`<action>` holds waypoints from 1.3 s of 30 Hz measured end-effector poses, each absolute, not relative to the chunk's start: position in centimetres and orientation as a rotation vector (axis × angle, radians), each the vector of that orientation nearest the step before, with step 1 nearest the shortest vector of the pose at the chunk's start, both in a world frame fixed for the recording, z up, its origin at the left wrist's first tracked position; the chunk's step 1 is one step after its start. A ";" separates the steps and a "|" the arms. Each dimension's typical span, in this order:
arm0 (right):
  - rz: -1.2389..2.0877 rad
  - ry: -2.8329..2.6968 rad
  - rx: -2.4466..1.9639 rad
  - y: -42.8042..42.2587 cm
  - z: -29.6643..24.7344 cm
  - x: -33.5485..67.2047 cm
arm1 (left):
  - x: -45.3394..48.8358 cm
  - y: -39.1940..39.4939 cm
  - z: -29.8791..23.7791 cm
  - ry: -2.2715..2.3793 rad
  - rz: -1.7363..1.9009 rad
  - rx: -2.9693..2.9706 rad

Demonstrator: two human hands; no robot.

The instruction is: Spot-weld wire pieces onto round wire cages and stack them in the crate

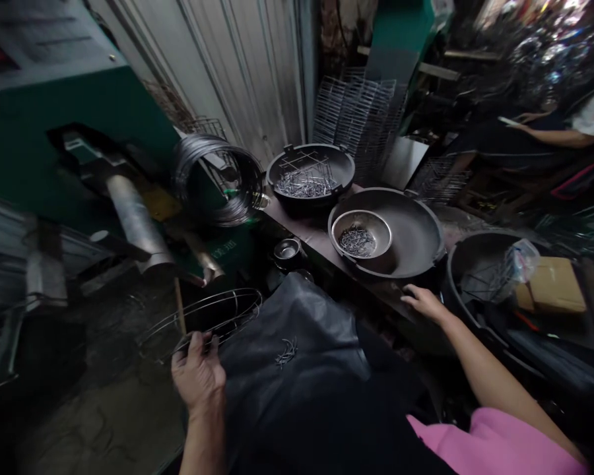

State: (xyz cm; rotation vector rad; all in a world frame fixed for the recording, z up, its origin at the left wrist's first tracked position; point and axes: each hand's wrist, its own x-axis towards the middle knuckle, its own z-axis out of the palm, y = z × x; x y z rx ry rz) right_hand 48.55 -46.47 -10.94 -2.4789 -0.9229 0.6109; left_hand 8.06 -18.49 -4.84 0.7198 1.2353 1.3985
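My left hand (198, 369) is closed on the near rim of a round wire frame (235, 298), made of thin metal rings joined by short cross wires. The frame is held beside the welding-type machine arm (136, 221). A thin stick or rod (179, 305) rises just behind the fingers. My right hand (424, 303) is by the front edge of a large dark pan (410, 231), its fingers apart with nothing visible in them. On the black apron (317, 316) over my lap lies a small heap of short curved wire pieces (286, 353).
A metal bowl (386, 231) of short wire pieces sits inside the large pan. Behind is another pan (344, 171) with wire bits. A wire coil (183, 178), stacked wire racks (354, 112) and a cardboard box (552, 285) stand around. Another person's arm (557, 135) shows at right.
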 end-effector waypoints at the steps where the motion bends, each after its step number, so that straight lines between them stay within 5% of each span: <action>1: 0.675 -0.873 -2.274 -46.2 -10.4 47.9 | 8.2 -18.4 -5.1 1.231 1.401 0.730; 6: 0.898 -0.622 -1.536 -41.8 -7.6 43.1 | 9.2 -18.2 -5.2 1.166 1.435 0.743; 12: 1.063 -0.745 -1.297 -32.1 -5.5 37.1 | 9.5 -18.9 -4.5 1.063 1.517 0.708; 16: 0.896 -0.959 -1.169 -25.9 -3.2 32.1 | 8.8 -19.3 -4.7 1.038 1.544 0.731; 22: 0.672 -1.206 -1.112 -21.7 -0.9 26.2 | 8.2 -20.1 -5.0 1.010 1.547 0.725; 39: 0.780 -1.481 -1.151 -20.3 -1.2 25.9 | 9.5 -21.0 -6.1 1.030 1.419 0.960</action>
